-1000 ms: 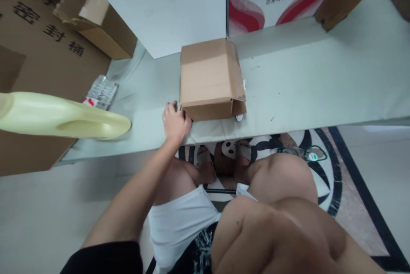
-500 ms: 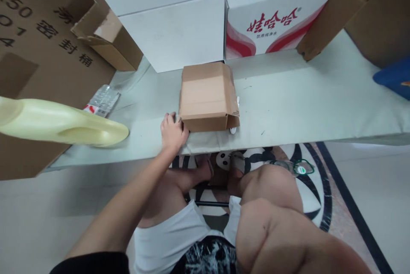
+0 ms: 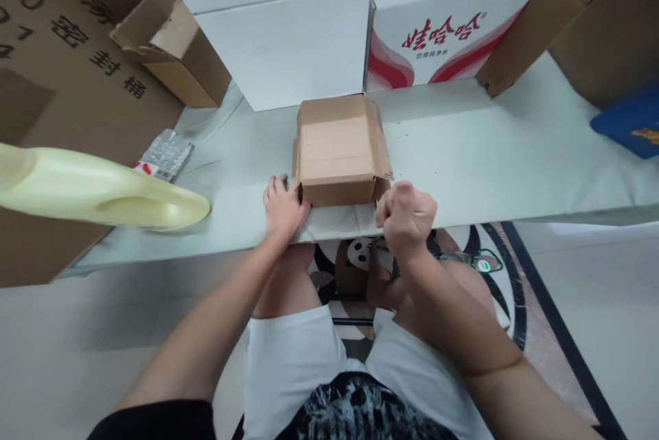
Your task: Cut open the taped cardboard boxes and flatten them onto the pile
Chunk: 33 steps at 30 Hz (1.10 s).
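A small brown cardboard box [image 3: 337,141] lies near the front edge of the table, its lid down and its right end flap loose. My left hand [image 3: 285,205] rests on the tabletop at the box's front left corner, fingers apart and thumb against the cardboard. At the front right corner is my right hand [image 3: 406,215], fingers curled in and thumb on top. Whatever those fingers hold, if anything, is hidden behind the hand.
White cartons [image 3: 288,49] and a red-and-white carton [image 3: 447,31] stand behind the box. Left are a pale yellow object [image 3: 103,186], a clear plastic packet [image 3: 165,154] and an open carton [image 3: 180,49]. A blue item [image 3: 631,124] sits far right on the table [image 3: 494,152].
My right hand has come up from below the table to the box's front right corner, covering the white bit seen there. My left hand stays at the left corner.
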{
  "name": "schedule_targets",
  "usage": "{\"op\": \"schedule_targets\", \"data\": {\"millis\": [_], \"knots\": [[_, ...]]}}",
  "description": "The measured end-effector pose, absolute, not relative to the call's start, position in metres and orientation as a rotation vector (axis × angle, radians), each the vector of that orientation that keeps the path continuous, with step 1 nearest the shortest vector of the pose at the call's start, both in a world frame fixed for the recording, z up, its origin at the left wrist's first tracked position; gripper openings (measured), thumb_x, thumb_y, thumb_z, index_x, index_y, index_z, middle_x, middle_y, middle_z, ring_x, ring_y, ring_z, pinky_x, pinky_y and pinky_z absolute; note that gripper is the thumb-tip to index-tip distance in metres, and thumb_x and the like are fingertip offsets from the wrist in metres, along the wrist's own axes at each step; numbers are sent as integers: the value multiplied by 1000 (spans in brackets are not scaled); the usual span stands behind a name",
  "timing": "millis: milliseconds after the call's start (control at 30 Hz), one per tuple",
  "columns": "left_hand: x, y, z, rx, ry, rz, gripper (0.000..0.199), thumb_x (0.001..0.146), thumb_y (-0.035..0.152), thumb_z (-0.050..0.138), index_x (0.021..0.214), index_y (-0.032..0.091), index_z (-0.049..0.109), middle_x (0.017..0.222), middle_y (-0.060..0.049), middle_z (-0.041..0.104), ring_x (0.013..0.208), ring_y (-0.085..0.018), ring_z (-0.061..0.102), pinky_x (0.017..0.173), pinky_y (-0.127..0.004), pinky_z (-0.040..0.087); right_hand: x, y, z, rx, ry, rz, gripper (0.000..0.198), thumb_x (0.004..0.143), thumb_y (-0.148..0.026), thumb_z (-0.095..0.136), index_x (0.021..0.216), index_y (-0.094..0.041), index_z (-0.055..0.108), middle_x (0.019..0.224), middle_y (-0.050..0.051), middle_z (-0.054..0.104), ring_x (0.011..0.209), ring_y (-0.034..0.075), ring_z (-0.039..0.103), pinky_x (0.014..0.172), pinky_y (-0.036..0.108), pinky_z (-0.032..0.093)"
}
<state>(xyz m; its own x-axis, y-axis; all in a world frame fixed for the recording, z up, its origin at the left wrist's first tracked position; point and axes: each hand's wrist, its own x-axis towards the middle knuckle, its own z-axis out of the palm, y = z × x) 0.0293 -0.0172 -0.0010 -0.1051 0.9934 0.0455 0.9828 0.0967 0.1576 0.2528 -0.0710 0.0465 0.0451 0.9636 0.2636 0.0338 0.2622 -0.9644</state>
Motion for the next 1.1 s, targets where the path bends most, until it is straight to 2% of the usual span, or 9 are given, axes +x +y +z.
{"op": "schedule_targets", "data": {"millis": [67,133,233,267,533,767,900,1000,1100], "knots": [[31,-18,1,2050,2273,216,52,97,35,44,143,15,60,149,-22,52,147,-42,39,121,-55,35,257,-54,32,-1207,-1383,792,54,103,-44,34,53,-23,38,48,0,42,46,13,43,52,29,36],[32,-18,4,2050,2273,211,51,97,35,43,141,15,61,147,-23,52,146,-42,40,120,-54,35,262,-43,19,-1345,-1485,678,40,95,-36,38,56,-24,40,51,0,45,49,15,44,56,31,37],[34,-18,5,2045,2270,230,50,97,36,44,139,16,62,147,-23,52,145,-41,41,120,-54,35,261,-33,5,-1435,-1515,625,7,78,-26,47,72,-24,48,70,5,55,67,21,53,70,37,44],[34,-18,5,2041,2273,241,50,97,36,44,140,17,62,147,-23,52,145,-40,41,120,-54,35,258,-31,2,-1453,-1510,604,4,74,-24,48,78,-23,49,79,8,57,76,24,55,76,40,46],[35,-19,3,2033,2298,279,48,97,39,46,139,21,63,145,-20,54,142,-37,44,118,-52,36,256,-10,-13,-1451,-1573,649,54,72,-22,52,126,-16,48,128,20,59,123,34,55,109,56,46],[32,-20,4,2042,2256,256,51,92,32,53,140,17,61,148,-23,50,144,-40,41,119,-55,35,266,-23,-4,-1416,-1659,833,31,77,-42,61,99,-19,61,101,15,70,99,32,66,93,50,56],[34,-21,6,2031,2264,233,49,93,32,51,138,16,63,148,-23,50,142,-40,42,119,-54,36,273,-32,-5,-1430,-1574,812,39,72,-50,69,95,-21,58,101,15,69,99,33,66,92,52,55],[34,-20,6,2025,2275,215,50,92,30,51,139,15,62,147,-22,51,141,-39,44,119,-52,36,274,-29,-10,-1387,-1445,788,53,65,-50,77,104,-22,55,111,16,68,108,34,64,97,53,54],[32,-18,3,2041,2274,204,46,92,29,50,133,14,66,146,-22,52,140,-39,44,118,-52,37,273,-23,-14,-1363,-1347,800,64,62,-52,79,109,-22,48,110,14,67,105,33,65,92,52,56]]}}
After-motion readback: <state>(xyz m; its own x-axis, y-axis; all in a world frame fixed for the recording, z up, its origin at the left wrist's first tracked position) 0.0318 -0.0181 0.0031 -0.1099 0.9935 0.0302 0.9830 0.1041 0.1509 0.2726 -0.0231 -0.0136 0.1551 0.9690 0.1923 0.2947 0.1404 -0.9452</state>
